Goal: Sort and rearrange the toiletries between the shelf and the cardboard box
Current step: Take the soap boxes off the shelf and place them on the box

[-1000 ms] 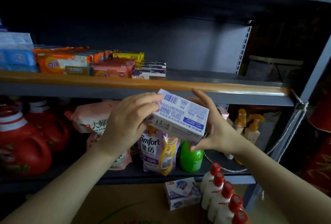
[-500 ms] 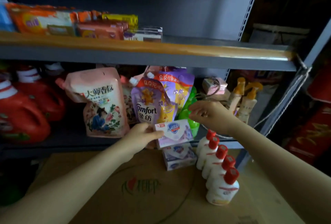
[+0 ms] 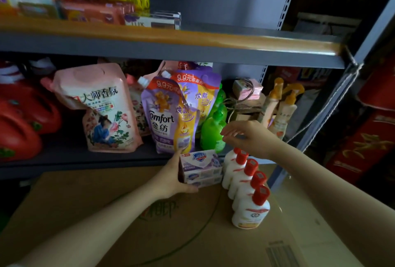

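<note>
A soap box (image 3: 201, 160), held half a second earlier above the carton, has been set on a second soap box (image 3: 203, 178) on the cardboard box (image 3: 85, 213), beside the bottle row (image 3: 245, 183). It is gripped at its left end by the left hand (image 3: 171, 178). The right hand (image 3: 245, 136) hovers above, fingers (image 3: 226, 131) relaxed, holding nothing. Stacking appears complete; release is judged next.

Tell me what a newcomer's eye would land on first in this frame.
Probably the left hand gripping the Safeguard soap boxes, stacked on the cardboard box beside a row of red-capped white bottles. Behind them, purple Comfort pouches and a pink refill pouch stand on the lower shelf, while the right hand hovers open above the bottles.
</note>
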The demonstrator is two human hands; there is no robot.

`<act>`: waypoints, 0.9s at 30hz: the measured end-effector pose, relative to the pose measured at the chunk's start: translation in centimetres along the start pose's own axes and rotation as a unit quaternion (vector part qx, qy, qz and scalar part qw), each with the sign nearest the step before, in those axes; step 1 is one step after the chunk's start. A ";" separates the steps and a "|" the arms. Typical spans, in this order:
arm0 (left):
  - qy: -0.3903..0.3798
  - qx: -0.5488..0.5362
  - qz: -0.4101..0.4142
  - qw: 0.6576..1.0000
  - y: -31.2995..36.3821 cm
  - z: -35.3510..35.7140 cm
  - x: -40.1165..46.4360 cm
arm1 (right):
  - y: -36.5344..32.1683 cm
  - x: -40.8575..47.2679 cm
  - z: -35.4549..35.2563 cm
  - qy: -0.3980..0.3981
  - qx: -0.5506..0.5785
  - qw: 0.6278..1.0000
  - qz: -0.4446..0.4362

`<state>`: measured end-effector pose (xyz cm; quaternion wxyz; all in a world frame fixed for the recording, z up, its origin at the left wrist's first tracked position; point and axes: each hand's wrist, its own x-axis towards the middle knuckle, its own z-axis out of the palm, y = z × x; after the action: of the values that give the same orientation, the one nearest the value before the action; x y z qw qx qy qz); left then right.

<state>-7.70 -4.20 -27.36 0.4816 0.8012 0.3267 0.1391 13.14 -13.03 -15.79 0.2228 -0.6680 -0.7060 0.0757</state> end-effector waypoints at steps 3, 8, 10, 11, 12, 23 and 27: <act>0.069 0.069 0.054 0.994 -1.8 1.1 0.6 | -0.1 0.2 0.4 -0.002 -0.007 1.000 -0.008; 0.044 0.073 0.061 0.995 -1.6 0.6 1.9 | -1.0 0.5 -0.3 0.032 0.003 0.998 -0.045; 0.011 0.083 0.051 0.995 -0.9 -0.2 2.1 | -1.9 0.8 -1.1 0.058 0.011 0.996 -0.070; -0.007 0.113 0.056 0.992 -0.3 -0.7 2.0 | -2.5 1.0 -1.5 0.068 0.017 0.994 -0.083; -0.017 0.166 0.070 0.983 0.5 -1.3 1.6 | -3.2 1.4 -2.1 0.079 0.025 0.992 -0.096; 0.441 0.461 0.331 0.695 15.6 -19.2 -2.9 | -12.7 13.6 -9.1 0.306 -0.054 0.936 -0.163; 0.369 0.527 0.185 0.743 16.8 -21.9 -2.5 | -13.9 17.0 -9.4 0.173 -0.119 0.961 -0.181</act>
<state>-14.79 3.68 -1.70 -0.2111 0.8580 0.3455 0.3160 4.26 0.44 1.89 0.2705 -0.5539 -0.7696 -0.1669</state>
